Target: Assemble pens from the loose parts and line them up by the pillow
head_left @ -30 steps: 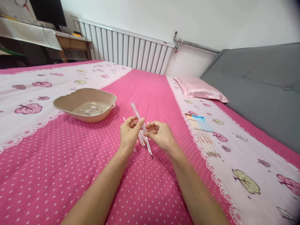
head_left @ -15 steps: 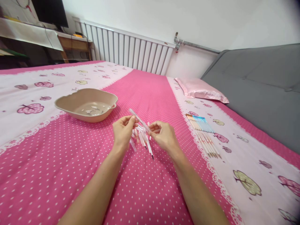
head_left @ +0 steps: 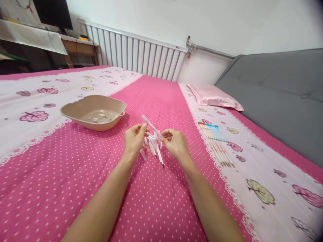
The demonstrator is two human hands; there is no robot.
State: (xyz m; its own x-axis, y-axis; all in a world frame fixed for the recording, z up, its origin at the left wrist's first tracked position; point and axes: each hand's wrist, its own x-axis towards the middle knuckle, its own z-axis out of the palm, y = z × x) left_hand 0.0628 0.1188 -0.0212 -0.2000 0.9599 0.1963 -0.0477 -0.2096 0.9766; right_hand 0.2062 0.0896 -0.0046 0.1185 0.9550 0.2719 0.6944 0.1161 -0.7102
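Note:
My right hand (head_left: 175, 143) pinches the near end of a clear, whitish pen barrel (head_left: 152, 125), which slants up to the left. My left hand (head_left: 135, 139) is closed with thumb and fingertips together, close beside the barrel. Whatever lies between those fingertips is too small to make out. Below and between both hands lies a loose heap of pen parts (head_left: 151, 147), white and pinkish, some with dark tips. Part of this heap is hidden by my fingers.
At left stands a beige plastic basin (head_left: 98, 126) with small white and grey pieces inside. To the right lie a row of blue and orange pens (head_left: 213, 131) and a row of whitish pens (head_left: 222, 154). Farther back are a pink pillow (head_left: 214, 97) and a grey headboard (head_left: 275, 80).
The barrel's upper end has shifted slightly right and up, away from my left thumb. My left hand has moved a little right. The camera view has turned slightly.

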